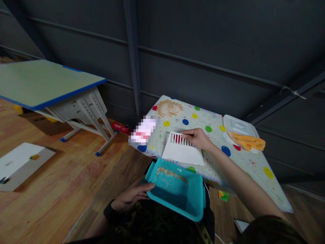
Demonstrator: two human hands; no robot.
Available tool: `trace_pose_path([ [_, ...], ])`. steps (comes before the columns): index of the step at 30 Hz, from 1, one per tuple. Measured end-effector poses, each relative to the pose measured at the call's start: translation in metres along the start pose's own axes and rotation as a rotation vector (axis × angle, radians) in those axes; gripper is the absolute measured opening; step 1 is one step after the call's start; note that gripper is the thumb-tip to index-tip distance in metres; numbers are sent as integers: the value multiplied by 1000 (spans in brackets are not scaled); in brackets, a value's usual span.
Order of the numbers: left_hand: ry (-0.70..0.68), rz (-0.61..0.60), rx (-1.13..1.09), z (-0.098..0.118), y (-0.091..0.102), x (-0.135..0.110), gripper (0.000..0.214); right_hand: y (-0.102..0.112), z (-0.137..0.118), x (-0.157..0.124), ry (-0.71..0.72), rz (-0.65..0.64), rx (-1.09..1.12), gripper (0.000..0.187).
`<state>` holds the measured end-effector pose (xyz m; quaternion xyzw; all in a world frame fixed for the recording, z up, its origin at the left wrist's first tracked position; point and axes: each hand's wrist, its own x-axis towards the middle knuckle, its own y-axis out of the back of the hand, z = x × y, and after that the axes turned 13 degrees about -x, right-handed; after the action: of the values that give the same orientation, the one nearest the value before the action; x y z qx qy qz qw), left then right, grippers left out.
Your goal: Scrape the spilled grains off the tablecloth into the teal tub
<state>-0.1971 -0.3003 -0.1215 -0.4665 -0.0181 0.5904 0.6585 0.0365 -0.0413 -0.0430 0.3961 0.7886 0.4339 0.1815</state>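
My right hand (pixel 198 138) is closed on the slotted top edge of a white flat scraper (pixel 181 153) that rests on a table covered with a dotted cloth (pixel 251 162). My left hand (pixel 133 196) grips the left rim of a teal tray (pixel 177 193), held below the table's near edge. A strip of small yellowish grains (pixel 171 175) lies in the tray's upper part. A larger pile of the same grains (pixel 169 107) sits at the table's far corner.
A clear plastic lid (pixel 238 125) and an orange cloth (pixel 247 141) lie at the table's right rear. A blue-edged desk (pixel 45 84) stands to the left on the wooden floor. A white board (pixel 20 162) lies on the floor. Dark wall panels rise behind.
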Motion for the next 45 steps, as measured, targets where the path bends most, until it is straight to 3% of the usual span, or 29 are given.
trace_pose_path([
  [7, 20, -30, -7, 1, -2, 0, 47, 16, -32, -35, 89, -31, 6, 27],
  [11, 29, -17, -17, 2, -2, -2, 54, 28, -52, -52, 122, 25, -46, 25],
  [16, 23, 18, -3, -1, 4, 0, 65, 32, -57, -61, 119, -30, -68, 24],
  [19, 54, -38, 16, -3, 3, -2, 59, 40, -51, -60, 55, 74, -43, 27],
  [23, 84, -198, 7, -1, -5, -12, 47, 62, -37, -53, -1, 230, -60, 26],
  [27, 38, -305, -42, 4, -13, -27, 51, 81, -18, -33, -10, 430, -64, 28],
  [32, -15, -426, 5, 17, -22, -39, 65, 89, -4, 21, 59, 545, -146, 29],
  [38, -22, -438, -40, 22, -28, -34, 65, 79, -5, 88, 155, 515, -422, 21],
  [45, -45, -336, -16, 28, -15, -32, 57, 61, -6, 114, 142, 462, -560, 24],
])
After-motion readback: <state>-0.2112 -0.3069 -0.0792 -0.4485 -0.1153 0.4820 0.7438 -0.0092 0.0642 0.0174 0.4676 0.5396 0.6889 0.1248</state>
